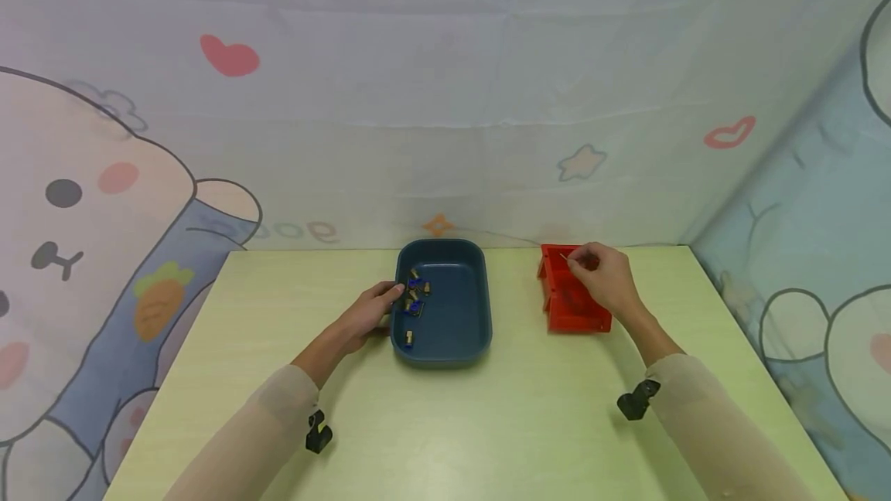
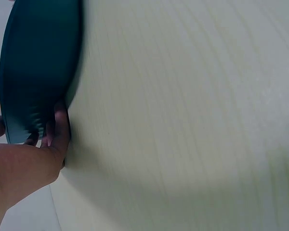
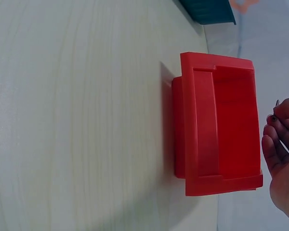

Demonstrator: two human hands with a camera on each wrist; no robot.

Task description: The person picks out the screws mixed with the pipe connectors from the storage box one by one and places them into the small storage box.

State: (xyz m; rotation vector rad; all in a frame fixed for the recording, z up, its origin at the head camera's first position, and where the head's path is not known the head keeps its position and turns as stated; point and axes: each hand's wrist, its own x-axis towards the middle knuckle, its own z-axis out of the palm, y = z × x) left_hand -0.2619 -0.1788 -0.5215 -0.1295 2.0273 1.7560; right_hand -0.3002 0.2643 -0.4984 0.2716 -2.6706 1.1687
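Note:
My left hand (image 1: pixel 369 311) grips the left side of a dark blue tray (image 1: pixel 455 354), its thumb over the rim and its fingers against the outer wall. Along that side of the tray lie several small brass-coloured and blue pieces (image 1: pixel 415 306). My right hand (image 1: pixel 605 277) is over the far right part of a red plastic bin (image 1: pixel 581 323). Between thumb and fingers it pinches a thin, rod-like metal piece (image 3: pixel 277 102); its exact kind I cannot tell. In the right wrist view the red bin's inside (image 3: pixel 236 125) shows bare red walls.
Both containers stand toward the back of a pale wooden table (image 1: pixel 487 431), with a gap between them. Just behind the table's far edge hangs a printed cloth (image 1: pixel 445 99). Another printed cloth (image 1: pixel 821 199) stands along the right side.

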